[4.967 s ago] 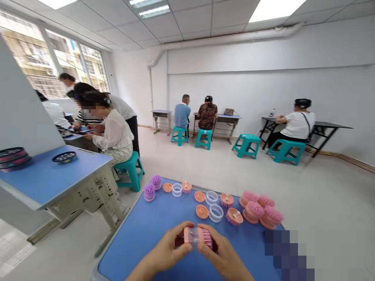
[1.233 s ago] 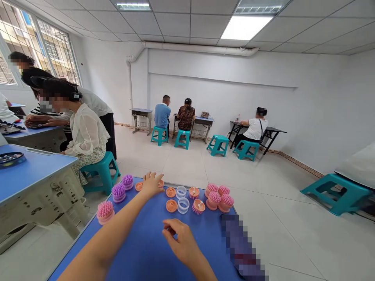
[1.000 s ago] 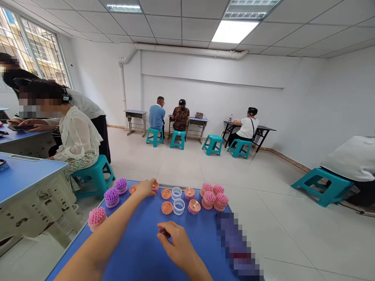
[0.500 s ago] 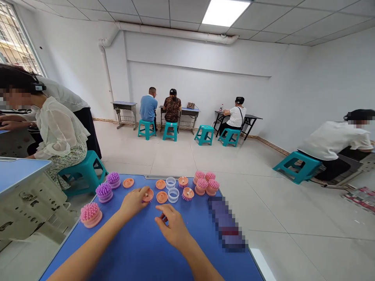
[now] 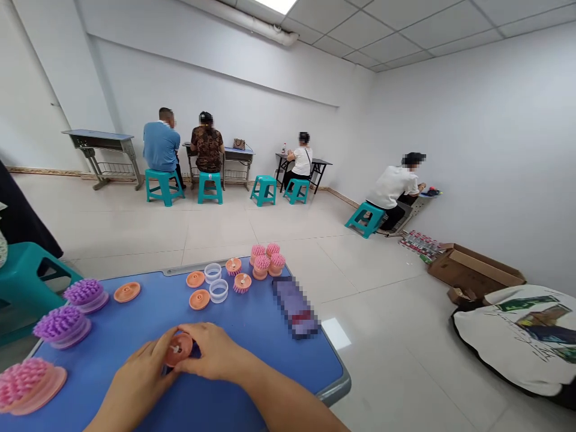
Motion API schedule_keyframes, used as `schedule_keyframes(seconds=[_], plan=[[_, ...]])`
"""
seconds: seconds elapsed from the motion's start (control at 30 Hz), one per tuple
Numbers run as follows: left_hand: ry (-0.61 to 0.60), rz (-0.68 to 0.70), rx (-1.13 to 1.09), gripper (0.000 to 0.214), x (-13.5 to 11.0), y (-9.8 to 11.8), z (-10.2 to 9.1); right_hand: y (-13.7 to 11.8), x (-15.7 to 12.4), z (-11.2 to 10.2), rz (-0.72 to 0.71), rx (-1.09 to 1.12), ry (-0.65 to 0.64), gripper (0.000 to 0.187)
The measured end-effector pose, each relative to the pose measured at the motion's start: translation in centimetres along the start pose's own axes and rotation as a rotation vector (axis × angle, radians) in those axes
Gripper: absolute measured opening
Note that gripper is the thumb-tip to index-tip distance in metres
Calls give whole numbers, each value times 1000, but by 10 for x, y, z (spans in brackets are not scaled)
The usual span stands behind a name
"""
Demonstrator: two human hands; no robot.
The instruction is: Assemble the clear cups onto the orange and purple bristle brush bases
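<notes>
Near the front of the blue table, my left hand (image 5: 141, 375) and my right hand (image 5: 211, 351) both grip a round orange brush head (image 5: 179, 349) from opposite sides. Its inner face, with a small white piece at the middle, points up at me; the underside is hidden by my fingers. Beyond my hands lie two orange discs (image 5: 199, 299), two translucent white rings (image 5: 218, 290) and two upturned brush heads (image 5: 242, 282) with pink bristles. Several complete pink brushes (image 5: 261, 266) stand grouped at the far right. On the left are two purple brushes (image 5: 62, 327), a pink brush (image 5: 27, 384) and another orange disc (image 5: 127, 292).
A blurred dark purple item (image 5: 294, 307) lies at the right edge of the blue table (image 5: 225, 390). Teal stools (image 5: 264, 191) and seated people are farther back. To the right on the floor are a cardboard box (image 5: 472, 267) and a white printed bag-like object (image 5: 517, 342).
My left hand has brought the brush head from the far row toward me, and my right hand has closed on it too. The view has swung to the right.
</notes>
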State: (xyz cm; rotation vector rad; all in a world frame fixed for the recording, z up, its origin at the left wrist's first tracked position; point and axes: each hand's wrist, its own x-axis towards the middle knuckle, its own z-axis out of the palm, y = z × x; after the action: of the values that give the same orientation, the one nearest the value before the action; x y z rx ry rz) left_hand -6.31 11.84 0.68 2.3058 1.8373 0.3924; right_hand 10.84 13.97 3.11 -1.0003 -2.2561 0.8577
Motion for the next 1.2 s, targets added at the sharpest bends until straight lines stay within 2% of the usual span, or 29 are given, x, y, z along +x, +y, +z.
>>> schedule_keyframes(seconds=[0.1,0.2,0.33,0.47,0.6,0.7,0.8,0.9,1.03,1.1,1.2], plan=[[10,5,-1,47,0,-3,2,3,1,3,-25,-30,-17,58],[70,60,-10,50,-1,-6,2,6,2,6,-8,-42,-5,53],[158,105,-49,67,-6,-18,-1,10,2,8,35,-15,51,52],[153,0,-151,74,-18,-38,2,11,0,8,73,-4,57,58],[50,-129,-252,62,-27,-46,5,10,-1,9,65,-5,58,53],[48,-221,-296,48,-29,-42,2,11,0,10,56,5,47,54],[46,-226,-348,42,-26,-35,-6,9,0,11,56,24,44,55],[41,-183,-471,44,-19,-26,-18,3,-1,7,63,72,100,50],[27,-202,-819,52,-9,-10,-34,-7,-2,0,79,250,220,47],[55,-248,-979,58,-7,-1,-36,-9,-2,-1,75,374,262,49],[72,-288,-1094,65,-9,8,-32,-9,-2,1,82,477,286,50]])
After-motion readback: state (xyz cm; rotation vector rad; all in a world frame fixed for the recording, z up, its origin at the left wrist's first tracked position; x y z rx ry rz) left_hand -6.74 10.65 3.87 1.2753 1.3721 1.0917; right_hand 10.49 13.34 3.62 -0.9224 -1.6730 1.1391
